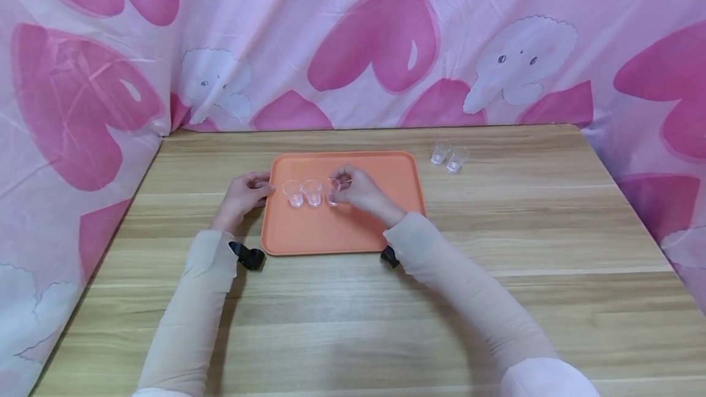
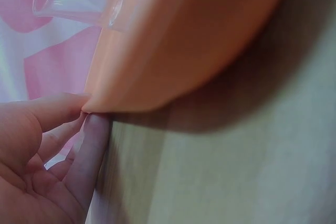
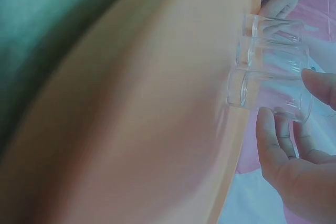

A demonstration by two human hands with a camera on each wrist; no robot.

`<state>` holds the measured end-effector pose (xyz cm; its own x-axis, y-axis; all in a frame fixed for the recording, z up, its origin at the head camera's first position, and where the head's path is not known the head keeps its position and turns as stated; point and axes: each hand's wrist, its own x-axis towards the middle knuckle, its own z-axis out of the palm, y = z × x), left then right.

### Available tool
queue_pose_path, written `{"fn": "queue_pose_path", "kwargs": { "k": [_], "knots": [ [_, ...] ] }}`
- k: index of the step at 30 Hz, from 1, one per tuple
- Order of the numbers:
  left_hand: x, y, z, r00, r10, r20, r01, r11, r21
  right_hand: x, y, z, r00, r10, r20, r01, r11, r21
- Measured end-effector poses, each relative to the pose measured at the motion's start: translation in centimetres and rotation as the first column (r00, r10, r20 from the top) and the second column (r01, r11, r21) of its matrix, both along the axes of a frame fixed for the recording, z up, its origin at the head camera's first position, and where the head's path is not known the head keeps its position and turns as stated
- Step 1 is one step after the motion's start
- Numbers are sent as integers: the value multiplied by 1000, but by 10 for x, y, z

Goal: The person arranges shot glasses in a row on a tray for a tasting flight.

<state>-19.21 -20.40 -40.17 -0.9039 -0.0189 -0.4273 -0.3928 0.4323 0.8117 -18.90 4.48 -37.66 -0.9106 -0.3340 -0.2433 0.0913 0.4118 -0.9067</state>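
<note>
Reaches in from the near side with both arms in pale sleeves (image 1: 190, 311), low over a wood-grain table (image 1: 353, 336). Wears a black device (image 1: 248, 256) at the left wrist and a second black device (image 1: 390, 256) at the right, both close to the near edge of an orange tray (image 1: 331, 238). With the left hand (image 1: 241, 198), pinches the left rim of the tray, thumb and fingertips (image 2: 97, 140) nearly meeting across the thin edge. With the right hand (image 1: 361, 189), over the middle of the tray, holds the third clear cup (image 3: 268, 90) near its mouth, thumb on one side and bent fingers on the other, parted only by the width of the cup.

Base of that cup down at the tray surface; cannot tell whether fully resting there. Just to its left, in a close row, the second clear cup (image 1: 312, 193), then the first clear cup (image 1: 294, 195), both upright on the tray. Farther off, past the tray's far right corner, two more clear cups (image 1: 457, 160) side by side on the table. Behind the table and along both sides, a pink curtain (image 1: 375, 35) with printed hearts and white cartoon animals.
</note>
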Motion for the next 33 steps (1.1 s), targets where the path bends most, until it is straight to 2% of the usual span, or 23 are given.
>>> {"fn": "queue_pose_path", "kwargs": {
  "k": [21, 28, 33],
  "knots": [
    [-1, -2, -2, 1000, -8, -16, 8, 1000, 3, -1, -2, -2, 999, -6, 35, 6, 1000, 17],
    [-1, -1, -1, 1000, 10, 5, -10, 1000, 8, -3, 10, 2, 1000, 0, 14, 0, 1000, -17],
    [-1, -1, -2, 1000, 6, -7, -6, 1000, 7, -5, 27, 12, 1000, -9, -13, 9, 1000, -16]
  ]
}}
